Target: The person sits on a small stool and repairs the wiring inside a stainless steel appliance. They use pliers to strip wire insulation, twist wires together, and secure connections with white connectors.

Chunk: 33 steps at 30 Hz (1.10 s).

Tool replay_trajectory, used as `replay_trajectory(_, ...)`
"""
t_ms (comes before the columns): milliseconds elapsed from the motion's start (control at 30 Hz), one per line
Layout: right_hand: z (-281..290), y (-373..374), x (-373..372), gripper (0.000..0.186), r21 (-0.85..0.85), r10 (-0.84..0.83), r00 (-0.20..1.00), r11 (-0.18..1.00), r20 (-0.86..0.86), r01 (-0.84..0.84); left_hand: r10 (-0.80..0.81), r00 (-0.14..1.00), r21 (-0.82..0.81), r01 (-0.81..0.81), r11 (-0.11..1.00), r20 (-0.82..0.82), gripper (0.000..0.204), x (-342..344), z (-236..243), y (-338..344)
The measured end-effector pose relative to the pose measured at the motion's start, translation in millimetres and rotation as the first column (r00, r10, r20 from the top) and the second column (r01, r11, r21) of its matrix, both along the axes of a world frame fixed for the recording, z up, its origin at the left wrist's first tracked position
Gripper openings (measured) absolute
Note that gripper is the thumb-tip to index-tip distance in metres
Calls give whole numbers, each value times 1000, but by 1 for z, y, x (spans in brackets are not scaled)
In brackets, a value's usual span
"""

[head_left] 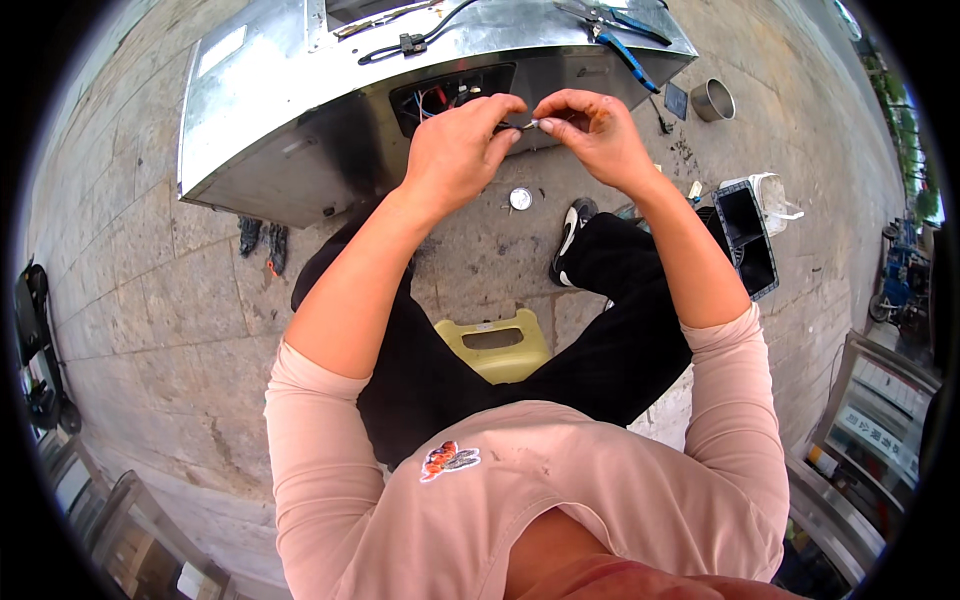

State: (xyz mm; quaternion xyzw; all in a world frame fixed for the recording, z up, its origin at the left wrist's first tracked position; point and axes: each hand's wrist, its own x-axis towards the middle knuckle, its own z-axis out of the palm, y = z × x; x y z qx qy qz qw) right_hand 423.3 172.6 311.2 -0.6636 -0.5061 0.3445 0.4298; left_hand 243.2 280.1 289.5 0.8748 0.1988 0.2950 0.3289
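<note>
Head view: the left hand (455, 150) and right hand (590, 135) are pinching a thin wire end (527, 124) between their fingertips, just in front of the open hatch (450, 97) of the steel appliance (290, 140). Judging by the exposed wiring and blue-handled pliers (620, 35) lying on top, the hatch is remaining unclosed

A single head-worn fisheye view looks steeply down from above the seated person's chest onto the paved ground. It faces forward, with the steel appliance (400, 90) at the far edge and the yellow stool (495, 345) near. Straight edges bend toward the dark rim.
</note>
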Motion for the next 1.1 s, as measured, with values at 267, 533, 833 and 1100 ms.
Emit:
replay_trajectory(267, 20, 19, 41, 38, 121, -109, 876, 991, 471, 58, -48, 999, -6, 48, 999, -15, 22, -3, 2, 9)
replay_trajectory(533, -1, 52, 172, 117, -249, 148, 335, 927, 930, 280, -100, 995, 7, 100, 995, -26, 26, 4, 3, 10)
replay_trajectory(833, -11, -4, 122, 64, -44, -201, 693, 947, 692, 319, -75, 996, 1, 75, 997, 45, 21, 1, 0, 16)
replay_trajectory(1100, -6, -40, -8, 43, -306, -248, 774, 949, -582, 75, -64, 998, -12, 64, 998, -20, 28, 4, 0, 8)
